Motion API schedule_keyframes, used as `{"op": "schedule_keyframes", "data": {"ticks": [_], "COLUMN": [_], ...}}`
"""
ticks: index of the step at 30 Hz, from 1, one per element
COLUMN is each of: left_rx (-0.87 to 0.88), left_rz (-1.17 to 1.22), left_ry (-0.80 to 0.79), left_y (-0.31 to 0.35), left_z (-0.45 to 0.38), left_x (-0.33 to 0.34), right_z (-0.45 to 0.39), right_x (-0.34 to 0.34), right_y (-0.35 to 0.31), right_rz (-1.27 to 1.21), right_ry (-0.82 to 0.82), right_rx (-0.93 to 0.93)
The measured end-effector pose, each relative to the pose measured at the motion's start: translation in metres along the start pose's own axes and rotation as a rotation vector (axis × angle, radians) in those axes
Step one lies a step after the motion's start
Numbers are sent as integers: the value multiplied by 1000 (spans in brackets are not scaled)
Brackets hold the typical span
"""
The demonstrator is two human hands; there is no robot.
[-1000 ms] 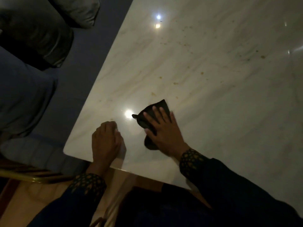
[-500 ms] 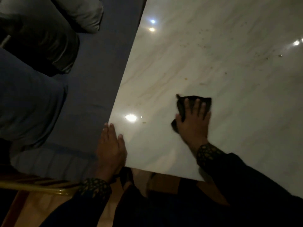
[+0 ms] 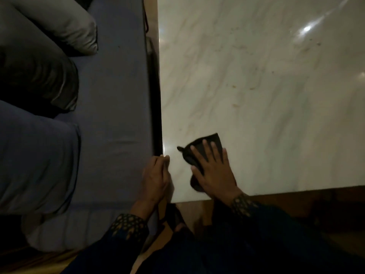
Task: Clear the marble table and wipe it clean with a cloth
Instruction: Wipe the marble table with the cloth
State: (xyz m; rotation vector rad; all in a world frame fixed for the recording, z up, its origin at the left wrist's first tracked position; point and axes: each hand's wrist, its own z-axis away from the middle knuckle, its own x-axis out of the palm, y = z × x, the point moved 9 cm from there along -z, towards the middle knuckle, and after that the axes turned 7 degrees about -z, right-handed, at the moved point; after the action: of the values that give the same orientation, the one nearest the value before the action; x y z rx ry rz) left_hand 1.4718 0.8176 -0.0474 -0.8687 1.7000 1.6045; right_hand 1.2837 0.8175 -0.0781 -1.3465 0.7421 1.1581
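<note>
Your right hand point(image 3: 214, 171) lies flat on the dark cloth point(image 3: 205, 147), fingers straight, pressing it to the marble table point(image 3: 256, 86) near the near-left corner. Your left hand point(image 3: 156, 175) rests on the left edge, holding nothing. The brown specks point(image 3: 235, 104) lie ahead and to the right of the cloth, so the right hand is nearer; push it away from you
</note>
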Motion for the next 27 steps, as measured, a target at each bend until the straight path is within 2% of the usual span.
{"op": "schedule_keyframes", "data": {"ticks": [5, 10, 13, 17, 19, 21, 24, 27], "left_rx": [102, 198, 223, 245, 238, 267, 343, 354], "left_rz": [-2, -140, -187, -292, -302, -302, -341, -376], "left_ry": [-44, -122, -114, -178, -208, -222, -261, -266], "left_y": [-12, -11, 5, 28, 38, 51, 75, 97], "left_z": [-13, -47, -81, -120, -134, -145, -163, -190], "left_x": [-2, -2, -5, 6, 12, 19, 36, 50], "right_z": [-102, -95, -73, -55, -47, -39, -35, -28], "right_x": [1, -6, -25, -72, -93, -102, -94, -73], "right_y": [-47, -38, 25, 164, 227, 257, 241, 180], "right_rz": [14, 0, -38, -19, -51, -81, -33, -23], "right_ry": [-11, 56, 111, 234, 239, 216, 255, 256], "right_rx": [45, 7, 124, 455, 618, 710, 745, 649]}}
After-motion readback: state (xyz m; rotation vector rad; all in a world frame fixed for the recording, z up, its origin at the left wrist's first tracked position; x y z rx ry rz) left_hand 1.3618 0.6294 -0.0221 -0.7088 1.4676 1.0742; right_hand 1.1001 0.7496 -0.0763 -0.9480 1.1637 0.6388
